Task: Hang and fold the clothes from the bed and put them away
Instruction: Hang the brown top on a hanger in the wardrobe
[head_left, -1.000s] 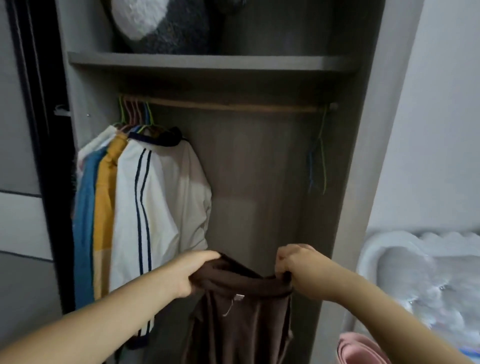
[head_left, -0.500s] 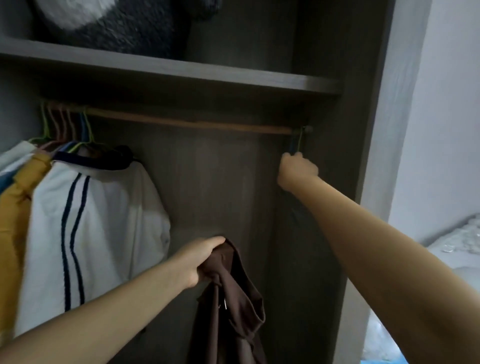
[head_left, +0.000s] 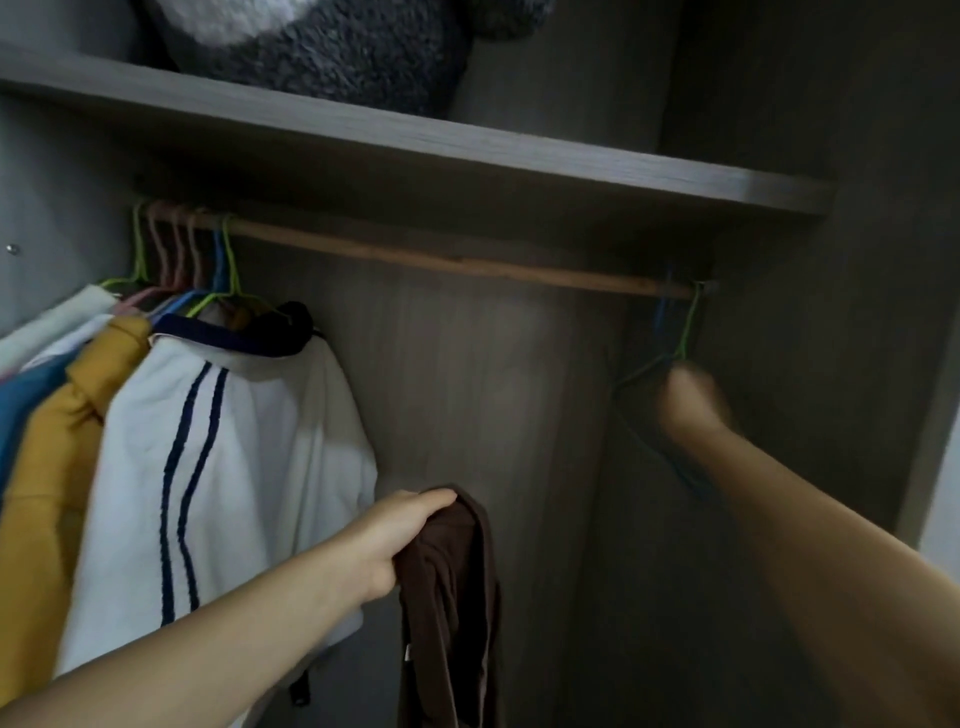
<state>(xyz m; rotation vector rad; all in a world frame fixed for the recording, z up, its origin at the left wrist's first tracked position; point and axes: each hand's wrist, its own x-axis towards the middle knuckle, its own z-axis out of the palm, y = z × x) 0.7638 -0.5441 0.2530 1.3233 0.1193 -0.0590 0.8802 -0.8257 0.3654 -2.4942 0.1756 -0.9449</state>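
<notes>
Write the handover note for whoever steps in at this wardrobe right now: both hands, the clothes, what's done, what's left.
Left hand: grips the brown garment by its top edge; it hangs down, not on a hanger.
Right hand: up at the empty hangers at the right end of the rail; it is blurred, so the grip is unclear.
Done: the white striped jacket, a yellow top and other clothes hang at the left end of the rail.
Left: take a hanger, put the brown garment on it, hook it on the rail. The bed is out of view, so anything remaining there is unknown.
</notes>
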